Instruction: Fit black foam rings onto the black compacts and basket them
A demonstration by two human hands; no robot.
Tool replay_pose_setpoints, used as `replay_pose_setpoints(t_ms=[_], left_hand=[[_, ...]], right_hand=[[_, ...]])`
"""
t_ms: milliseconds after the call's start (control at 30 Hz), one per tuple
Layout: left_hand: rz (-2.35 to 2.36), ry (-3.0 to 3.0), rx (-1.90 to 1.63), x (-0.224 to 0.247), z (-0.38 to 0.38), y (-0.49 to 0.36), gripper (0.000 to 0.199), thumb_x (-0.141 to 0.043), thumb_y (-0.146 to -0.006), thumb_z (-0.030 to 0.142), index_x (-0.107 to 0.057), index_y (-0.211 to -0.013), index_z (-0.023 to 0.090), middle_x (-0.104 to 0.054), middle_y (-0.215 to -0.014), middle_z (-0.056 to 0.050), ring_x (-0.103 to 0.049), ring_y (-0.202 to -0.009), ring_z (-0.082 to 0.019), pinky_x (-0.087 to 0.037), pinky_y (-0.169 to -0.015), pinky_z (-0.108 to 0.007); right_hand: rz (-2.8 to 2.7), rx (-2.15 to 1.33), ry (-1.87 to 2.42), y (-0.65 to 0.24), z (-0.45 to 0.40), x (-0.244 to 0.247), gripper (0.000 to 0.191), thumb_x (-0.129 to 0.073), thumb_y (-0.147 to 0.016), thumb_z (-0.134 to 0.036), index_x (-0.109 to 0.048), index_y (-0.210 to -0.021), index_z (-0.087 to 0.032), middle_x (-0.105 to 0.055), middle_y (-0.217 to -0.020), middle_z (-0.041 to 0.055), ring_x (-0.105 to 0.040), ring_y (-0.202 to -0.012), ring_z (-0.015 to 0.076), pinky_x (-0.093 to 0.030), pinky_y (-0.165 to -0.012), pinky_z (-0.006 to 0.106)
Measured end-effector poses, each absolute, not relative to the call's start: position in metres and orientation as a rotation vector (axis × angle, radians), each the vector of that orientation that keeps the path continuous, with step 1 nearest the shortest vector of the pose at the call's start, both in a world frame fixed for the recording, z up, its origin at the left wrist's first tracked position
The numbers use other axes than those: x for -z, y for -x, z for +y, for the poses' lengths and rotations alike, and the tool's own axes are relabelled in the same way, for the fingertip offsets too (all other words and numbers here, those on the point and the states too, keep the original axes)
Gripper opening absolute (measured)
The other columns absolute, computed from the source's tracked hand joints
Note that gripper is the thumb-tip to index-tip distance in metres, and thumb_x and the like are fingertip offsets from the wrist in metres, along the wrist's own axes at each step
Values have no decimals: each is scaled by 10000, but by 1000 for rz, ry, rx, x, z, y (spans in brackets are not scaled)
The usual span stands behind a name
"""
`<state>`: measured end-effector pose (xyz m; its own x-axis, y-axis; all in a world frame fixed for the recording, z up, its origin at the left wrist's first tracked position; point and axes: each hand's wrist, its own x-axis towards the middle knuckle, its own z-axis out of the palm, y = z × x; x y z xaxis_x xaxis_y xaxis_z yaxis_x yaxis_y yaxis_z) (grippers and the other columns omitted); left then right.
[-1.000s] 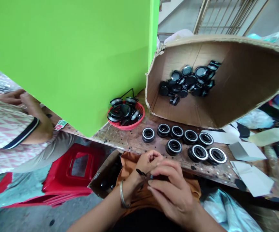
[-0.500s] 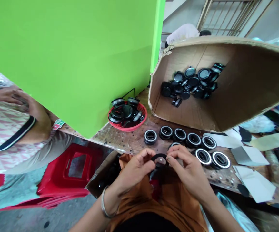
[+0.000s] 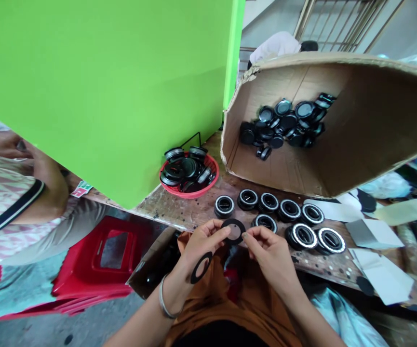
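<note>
Fingers: left hand thumb and fingers clamped on the black ring; right hand thumb and index tips together at its rim, real grip or light touch, can't tell.
Ring position: between the two hands, in the air at the near bench edge; height over the bench unclear.
Key relation: left fingers at ring's left side, right tips at the opposite rim, so neither hand is clearly nearer. Left overlaps it more.
Ring axis: round, so no long axis; flat face toward the wearer's head.
Second ring: another black ring, second ring, on the left hand by the wrist, apart from the held one. Stuck or just resting, can't tell.
Bench: wooden bench with eight round silver-rimmed parts, one just beyond the right hand.
Box: cardboard box behind them, black round pieces inside.
Basket: red basket, filled, beside green panel.
Bench right: white cards.
Far left: co-worker's sleeve, red stool.
</note>
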<state>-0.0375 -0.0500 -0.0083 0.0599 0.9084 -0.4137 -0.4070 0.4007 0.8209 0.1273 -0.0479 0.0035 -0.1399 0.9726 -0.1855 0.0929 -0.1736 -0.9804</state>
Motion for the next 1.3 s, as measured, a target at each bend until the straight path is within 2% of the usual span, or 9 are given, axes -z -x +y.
replay_pose_setpoints(t_ms=[100, 200, 367, 600, 733, 867, 1033, 1133, 1300], left_hand=[[1179, -729, -1086, 9, -52, 37, 378, -775, -686, 406, -621, -912, 145, -674, -891, -53, -628, -807, -156, -487, -740, -276], [1456, -1115, -1211, 12, -52, 37, 520, -717, -744, 301, -539, -1221, 202, -605, -1180, -93, -585, -1041, -211, -494, -848, -336], [1830, -1688, -1137, 27, -24, 40, 695, -699, -734, 171, -429, -1374, 204, -508, -1356, -124, -449, -1263, -283, -350, -1073, -480], [1754, -1661, -1045, 26, -10, 56, 552, -733, -704, 196, -564, -1229, 167, -645, -1162, -112, -601, -1066, -254, -455, -966, -405], [1736, -1605, -1042, 24, -38, 75, 581, -736, -675, 168, -555, -1226, 198, -639, -1190, -93, -587, -1113, -255, -439, -993, -422], [1631, -1451, -1098, 22, -54, 91, 644, -701, -654, 106, -508, -1262, 192, -587, -1289, -107, -558, -1181, -239, -406, -1045, -424], [1465, -902, -1179, 23, -54, 102, 223, -658, -784, 273, -566, -953, 159, -677, -848, -43, -676, -748, -154, -551, -738, -297], [1335, -719, -1127, 26, -51, 103, 269, -686, -787, 401, -573, -848, 164, -671, -721, -17, -674, -623, -137, -549, -616, -247], [1204, -567, -1153, 30, -49, 101, 312, -762, -735, 389, -587, -841, 154, -703, -746, -28, -689, -620, -135, -573, -657, -248]], right_hand=[[-1181, -1448, 1332, -126, -47, -5, 340, -683, -782, -497, -599, -744, -170, -472, -496, -52, -401, -448, 80, -310, -435, 195], [-1087, -1403, 1309, -129, -46, -3, 313, -673, -804, -480, -588, -781, -179, -466, -502, -63, -370, -446, 66, -271, -421, 178], [-989, -1519, 1240, -137, -39, 2, 328, -663, -807, -494, -548, -775, -189, -444, -443, -80, -301, -378, 53, -195, -367, 171], [-1004, -1725, 1149, -124, -34, 2, 315, -713, -754, -438, -554, -698, -172, -524, -564, -49, -399, -470, 62, -291, -452, 189], [-1037, -1700, 1151, -106, -21, 6, 278, -767, -667, -388, -620, -650, -153, -570, -654, -23, -475, -621, 94, -375, -621, 222], [-1005, -1765, 1199, -90, -5, 18, 273, -793, -598, -383, -692, -714, -157, -620, -667, -8, -495, -620, 115, -376, -634, 249], [-1039, -1837, 1157, -81, 8, 22, 268, -805, -573, -366, -712, -725, -166, -688, -743, 33, -584, -718, 153, -414, -712, 272], [-1071, -1861, 1157, -79, 15, 23, 263, -814, -565, -357, -701, -703, -163, -678, -710, 28, -593, -727, 158, -426, -721, 273], [-1126, -1854, 1180, -76, 21, 30, 257, -811, -573, -366, -666, -647, -166, -624, -622, 0, -560, -668, 145, -426, -723, 282]])
